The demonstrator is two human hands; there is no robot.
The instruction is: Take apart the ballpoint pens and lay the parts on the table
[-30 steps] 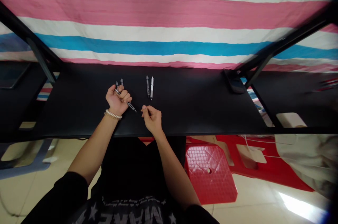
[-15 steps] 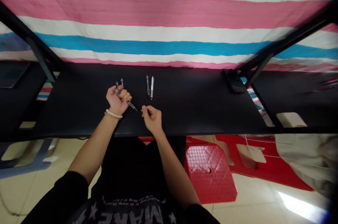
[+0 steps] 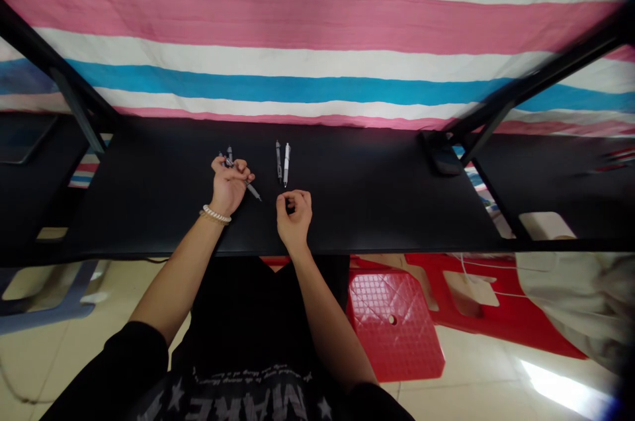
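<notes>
My left hand, with a beaded bracelet at its wrist, is closed around a grey pen. The pen slants down to the right, its tip pointing toward my right hand. Just beyond my left fingers lie dark pens, partly hidden by the hand. My right hand hovers near the table's front half with thumb and fingers curled together; whatever it may pinch is too small to make out. Beyond it, a dark pen and a white pen lie side by side on the black table.
A striped cloth hangs behind the table. Dark metal struts rise at both ends. A black object sits at the back right. Below the front edge stands a red stool.
My right hand has moved a little to the right, away from the pen's tip. My left hand has shifted slightly right and turned, its fingers loosening somewhat around the pen.
</notes>
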